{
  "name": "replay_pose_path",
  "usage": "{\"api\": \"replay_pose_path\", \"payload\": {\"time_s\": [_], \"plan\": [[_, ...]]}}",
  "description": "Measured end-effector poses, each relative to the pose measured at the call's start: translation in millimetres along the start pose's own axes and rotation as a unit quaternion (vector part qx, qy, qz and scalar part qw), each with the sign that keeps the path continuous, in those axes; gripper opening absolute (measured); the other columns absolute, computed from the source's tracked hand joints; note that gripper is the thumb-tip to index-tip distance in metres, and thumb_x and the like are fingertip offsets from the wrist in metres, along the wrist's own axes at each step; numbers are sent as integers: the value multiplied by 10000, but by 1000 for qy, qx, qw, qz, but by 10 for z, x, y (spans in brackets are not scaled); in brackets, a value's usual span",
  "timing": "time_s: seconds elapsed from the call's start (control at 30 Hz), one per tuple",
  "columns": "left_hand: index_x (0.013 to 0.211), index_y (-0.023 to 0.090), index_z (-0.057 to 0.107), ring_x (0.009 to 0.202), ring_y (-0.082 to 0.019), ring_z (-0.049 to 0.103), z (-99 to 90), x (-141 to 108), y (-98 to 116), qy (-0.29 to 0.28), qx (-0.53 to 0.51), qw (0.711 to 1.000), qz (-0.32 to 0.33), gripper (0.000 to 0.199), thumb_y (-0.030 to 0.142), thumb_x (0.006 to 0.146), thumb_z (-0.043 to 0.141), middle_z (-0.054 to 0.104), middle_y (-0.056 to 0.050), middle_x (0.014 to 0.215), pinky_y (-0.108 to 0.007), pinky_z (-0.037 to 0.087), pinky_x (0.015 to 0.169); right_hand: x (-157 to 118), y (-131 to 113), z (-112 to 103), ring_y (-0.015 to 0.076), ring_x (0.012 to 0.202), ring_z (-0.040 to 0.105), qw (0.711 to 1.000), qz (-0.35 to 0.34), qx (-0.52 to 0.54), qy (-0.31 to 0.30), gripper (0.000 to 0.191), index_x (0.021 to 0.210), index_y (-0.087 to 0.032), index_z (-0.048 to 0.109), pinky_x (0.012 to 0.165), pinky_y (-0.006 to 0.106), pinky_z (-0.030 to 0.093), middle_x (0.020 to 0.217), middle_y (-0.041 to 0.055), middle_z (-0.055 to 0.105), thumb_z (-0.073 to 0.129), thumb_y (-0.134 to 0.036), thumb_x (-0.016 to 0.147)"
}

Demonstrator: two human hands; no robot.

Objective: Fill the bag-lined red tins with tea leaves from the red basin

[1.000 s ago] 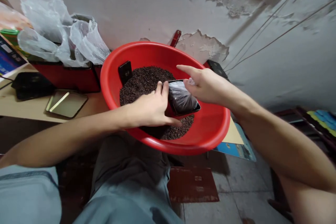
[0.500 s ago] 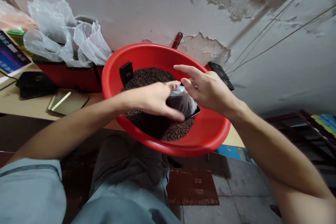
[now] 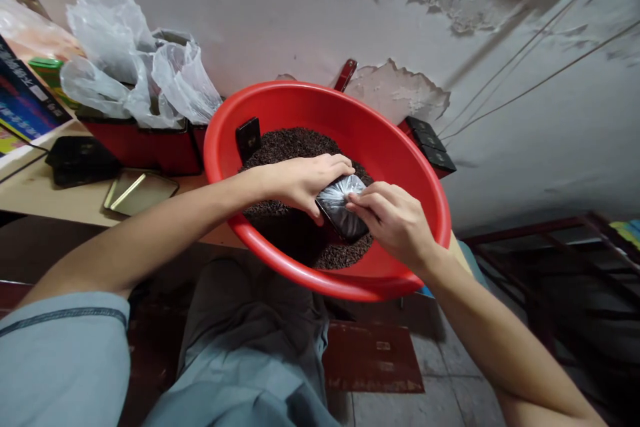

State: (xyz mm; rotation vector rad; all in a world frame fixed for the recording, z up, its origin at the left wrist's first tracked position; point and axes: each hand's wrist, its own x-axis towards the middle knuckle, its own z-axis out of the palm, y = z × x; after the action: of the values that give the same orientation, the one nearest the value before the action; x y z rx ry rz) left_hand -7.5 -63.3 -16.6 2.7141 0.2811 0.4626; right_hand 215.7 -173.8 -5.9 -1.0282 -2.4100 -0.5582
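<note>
A big red basin [image 3: 400,147] rests tilted on the table edge, part-filled with dark loose granules [image 3: 295,143]. Over the granules my left hand [image 3: 305,180] grips a small clear plastic bag [image 3: 340,203] filled with the dark granules, seated in a small black tin. My right hand [image 3: 395,223] pinches the bag's top from the right side. A second small black tin [image 3: 249,138] stands upright in the granules by the basin's left wall.
Crumpled clear plastic bags [image 3: 130,67] fill a red box [image 3: 145,143] at the back left. A flat metal lid [image 3: 140,190] and a black case [image 3: 80,160] lie on the wooden table. Black tins [image 3: 430,143] sit behind the basin. A peeling wall is close behind.
My right hand has come down from above the bag and closed on its top. My left hand has shifted its grip over the bag and tin. The view has shifted slightly.
</note>
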Motion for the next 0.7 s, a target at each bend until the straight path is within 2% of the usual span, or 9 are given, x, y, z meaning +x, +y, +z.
{"api": "replay_pose_path", "payload": {"time_s": [0.1,0.2,0.33,0.43,0.53,0.6,0.7], "plan": [[1558,174,351,1469,-364,413,20,-46,-87,4,-20,999,50,1015,207,672,844,400,-194,1574,-468,398,1196,-101,-91,-61,205,880,630,997,12,-79,-10,130,996,-184,710,784,343,477,1040,108,729,588,-218,1025],[1612,252,300,1441,-367,445,57,-66,-171,20,-22,997,76,1080,160,667,813,380,-169,1565,-485,454,1148,-155,-150,-105,247,1028,630,991,27,-127,-31,174,1068,-190,734,888,397,493,1227,143,708,567,-186,1020],[1528,271,478,1375,-387,495,97,-134,-103,42,20,996,74,929,220,680,853,430,-176,1501,-522,484,1111,-165,-186,-135,280,1229,630,994,40,-89,-58,249,1157,-172,741,1076,491,484,1435,174,642,530,-173,1024],[1443,251,573,1332,-397,509,124,-274,167,60,67,996,10,790,333,713,865,464,-195,1458,-548,512,1071,-171,-231,-166,263,1245,671,995,36,-22,-88,294,1237,-180,721,1132,526,476,1413,149,678,498,-223,1051],[1459,249,562,1292,-393,530,158,-426,490,56,101,989,-92,767,418,761,832,473,-200,1446,-542,561,1003,-198,-279,-158,315,1363,610,994,18,-2,-104,389,1384,-139,645,1177,585,437,1477,185,622,505,-295,1056],[1486,234,540,1263,-389,554,174,-489,621,54,112,982,-146,797,451,773,824,477,-204,1443,-543,573,986,-211,-276,-112,347,1454,517,994,2,6,-109,519,1510,-79,523,1192,595,424,1545,239,533,506,-324,1053],[1501,238,531,1248,-383,578,177,-525,638,60,116,973,-189,838,492,763,837,488,-192,1439,-552,566,1010,-194,-207,-13,367,1537,388,991,-18,46,-123,767,1629,4,270,1194,588,430,1599,306,420,512,-435,1048]]}}
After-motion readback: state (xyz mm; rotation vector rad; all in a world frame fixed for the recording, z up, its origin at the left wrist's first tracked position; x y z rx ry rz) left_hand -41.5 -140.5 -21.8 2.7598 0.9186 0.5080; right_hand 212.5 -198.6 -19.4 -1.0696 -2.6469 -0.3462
